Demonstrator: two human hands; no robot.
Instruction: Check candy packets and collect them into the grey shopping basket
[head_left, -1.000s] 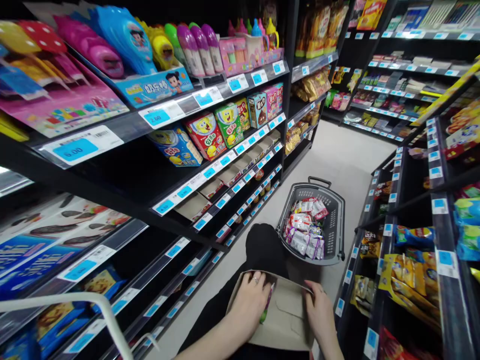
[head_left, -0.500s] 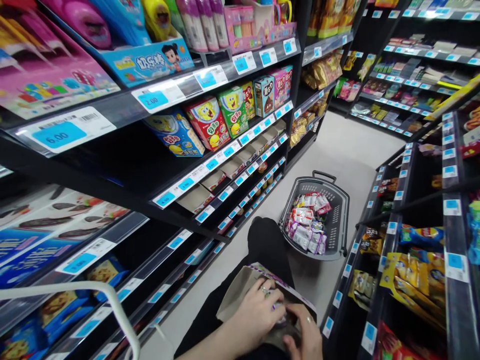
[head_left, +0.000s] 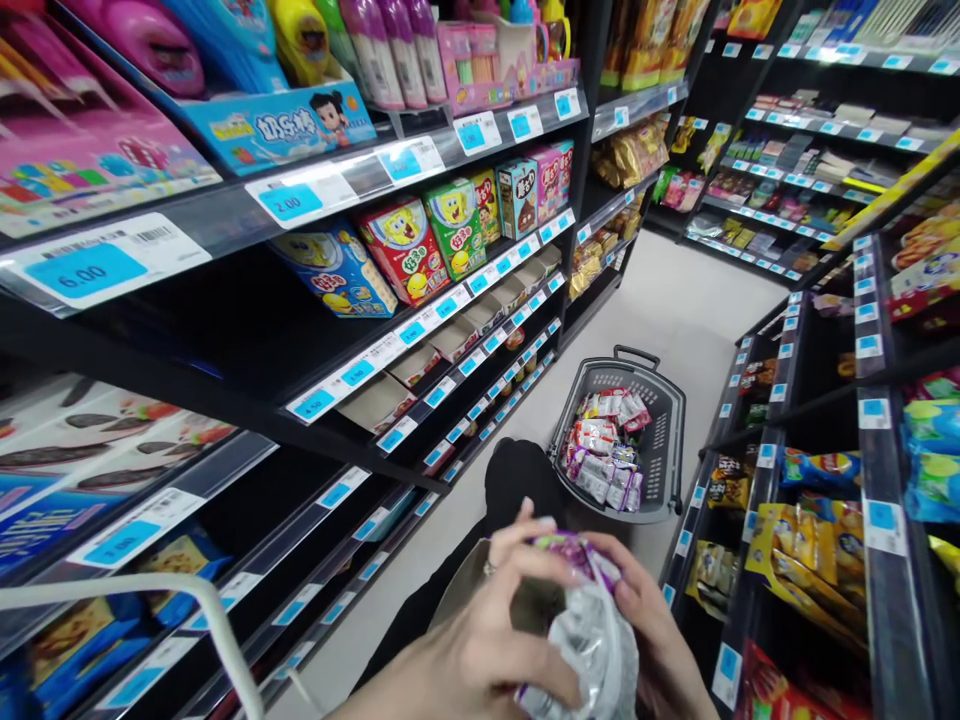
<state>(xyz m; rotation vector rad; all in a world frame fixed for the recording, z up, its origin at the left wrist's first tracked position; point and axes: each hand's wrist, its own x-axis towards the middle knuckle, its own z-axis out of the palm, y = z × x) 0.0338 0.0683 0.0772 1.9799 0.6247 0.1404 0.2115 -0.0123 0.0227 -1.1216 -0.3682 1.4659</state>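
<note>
Between my two hands is a snack packet (head_left: 596,630), silver on one face with purple printing along its top. My left hand (head_left: 491,625) has its fingers curled over the packet's left side. From the right, my right hand (head_left: 649,625) grips the packet's edge, with most of its fingers behind it. Below and behind the hands, an open cardboard box (head_left: 461,590) rests on my lap, largely covered by the hands. A grey shopping basket (head_left: 664,440) stands on the floor ahead, with several silver, purple and red packets (head_left: 600,455) in it.
Shelving (head_left: 360,365) with snack boxes and price tags runs along my left. Low racks (head_left: 750,580) of bagged snacks line the right. A white curved tube (head_left: 217,620) crosses the lower left. The aisle floor (head_left: 660,290) continues beyond the basket.
Both hands have come up out of the cardboard box with the snack packet between them. The view has shifted slightly, and the basket stays in place.
</note>
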